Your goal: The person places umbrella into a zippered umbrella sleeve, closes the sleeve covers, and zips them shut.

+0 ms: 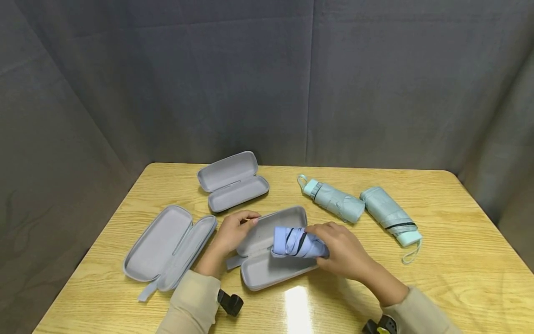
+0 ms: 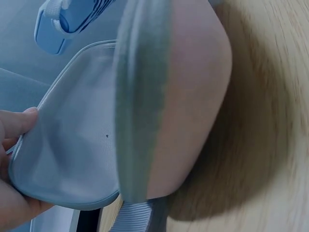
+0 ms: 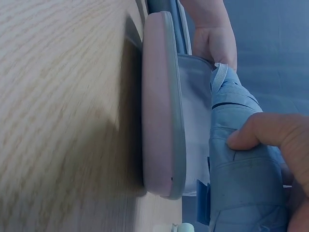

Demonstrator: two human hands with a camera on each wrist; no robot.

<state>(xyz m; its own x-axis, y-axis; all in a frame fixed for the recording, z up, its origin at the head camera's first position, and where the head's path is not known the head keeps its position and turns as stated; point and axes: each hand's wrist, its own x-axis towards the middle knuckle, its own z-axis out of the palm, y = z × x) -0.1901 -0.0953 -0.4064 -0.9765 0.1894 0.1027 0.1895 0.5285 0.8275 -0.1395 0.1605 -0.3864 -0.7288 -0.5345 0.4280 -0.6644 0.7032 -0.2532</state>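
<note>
A folded periwinkle-blue umbrella point(image 1: 298, 242) with a dark band is gripped by my right hand point(image 1: 344, 248), the thumb pressed along its fabric in the right wrist view. It hovers over an open grey hard case point(image 1: 267, 274), its handle end pointing left. My left hand point(image 1: 235, 233) pinches the left edge of that case's raised lid point(image 2: 72, 125), thumb on the inner face and the other fingers partly hidden behind it. In the left wrist view the umbrella's wrist loop point(image 2: 55, 14) hangs by its flat handle end.
To the left lies another open grey case point(image 1: 152, 246) with a strap tab. A third open case point(image 1: 238, 190) stands behind. Two folded pale-green umbrellas, one point(image 1: 338, 202) at the back and another point(image 1: 390, 213) farther right, rest on the wooden table point(image 1: 459, 278).
</note>
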